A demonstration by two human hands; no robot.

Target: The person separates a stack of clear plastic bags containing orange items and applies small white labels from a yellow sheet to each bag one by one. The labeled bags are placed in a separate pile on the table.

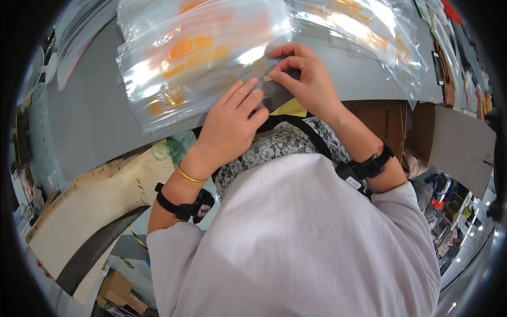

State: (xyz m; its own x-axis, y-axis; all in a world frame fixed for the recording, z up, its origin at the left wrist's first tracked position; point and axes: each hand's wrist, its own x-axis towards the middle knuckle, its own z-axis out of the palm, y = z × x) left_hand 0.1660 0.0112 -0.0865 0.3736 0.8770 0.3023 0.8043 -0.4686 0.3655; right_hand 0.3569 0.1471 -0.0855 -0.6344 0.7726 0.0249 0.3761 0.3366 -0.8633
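Observation:
A clear plastic bag [198,68] with orange print lies on top of a stack of similar bags in front of me. My left hand [229,119] rests at the bag's near right part, palm down, fingers stretched out and slightly apart. My right hand [309,79] is at the bag's right edge, with thumb and index finger pinched together. A small whitish piece [267,78] shows at those fingertips; its kind is too small to make out.
The grey table [84,116] carries another pile of clear printed bags [364,31] at the far right. A phone-like dark object [438,68] lies at the right edge. Open cardboard boxes [459,142] stand below right; pale fabric or board [100,201] is at lower left.

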